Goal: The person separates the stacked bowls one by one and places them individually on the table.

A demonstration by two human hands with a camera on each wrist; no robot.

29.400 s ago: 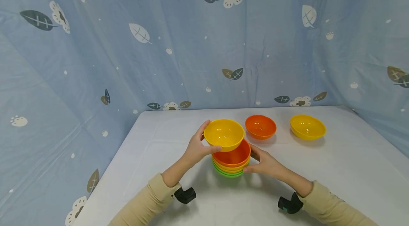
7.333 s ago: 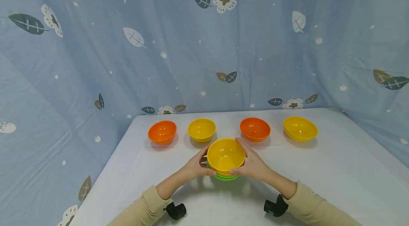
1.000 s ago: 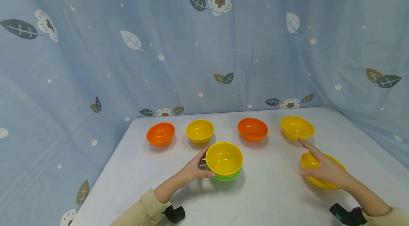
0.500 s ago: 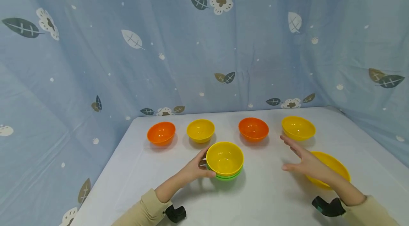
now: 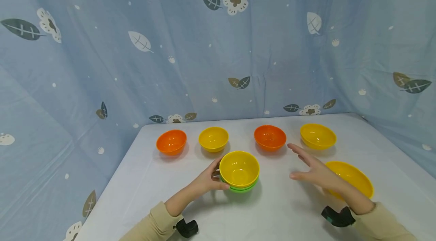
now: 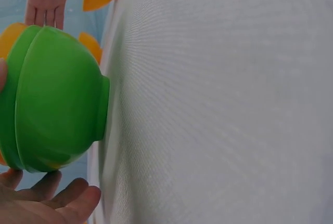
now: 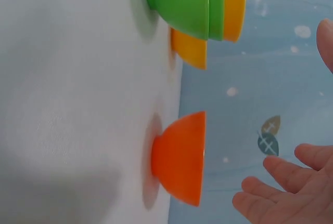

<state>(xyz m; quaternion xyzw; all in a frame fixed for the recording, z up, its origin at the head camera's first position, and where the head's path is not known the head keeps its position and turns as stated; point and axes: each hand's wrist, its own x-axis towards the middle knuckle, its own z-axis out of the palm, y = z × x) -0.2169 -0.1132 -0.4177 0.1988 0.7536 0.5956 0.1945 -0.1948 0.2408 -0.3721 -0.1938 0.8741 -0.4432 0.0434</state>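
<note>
In the head view a short stack of bowls stands mid-table, a yellow bowl [image 5: 239, 169] nested on top of green bowls [image 5: 246, 189]. My left hand [image 5: 206, 180] grips the stack's left side, thumb in front and fingers behind. The left wrist view shows the outer green bowl [image 6: 57, 99] between the thumb and fingers. Over the table to the right, my right hand [image 5: 316, 171] holds nothing, its fingers spread and thumb apart. Partly behind its wrist and forearm lies another yellow bowl [image 5: 355, 178].
Along the back of the white table [image 5: 272, 210] sit an orange bowl [image 5: 172, 142], a yellow bowl [image 5: 213, 139], a second orange bowl [image 5: 270, 137] and a yellow bowl [image 5: 318, 136], all upright and apart. A blue patterned curtain [image 5: 190, 63] hangs behind and at the sides.
Since 29 seconds ago, an orange and a yellow bowl joined the back row. A yellow bowl left the stack for the right front; my right hand then moved left, away from it.
</note>
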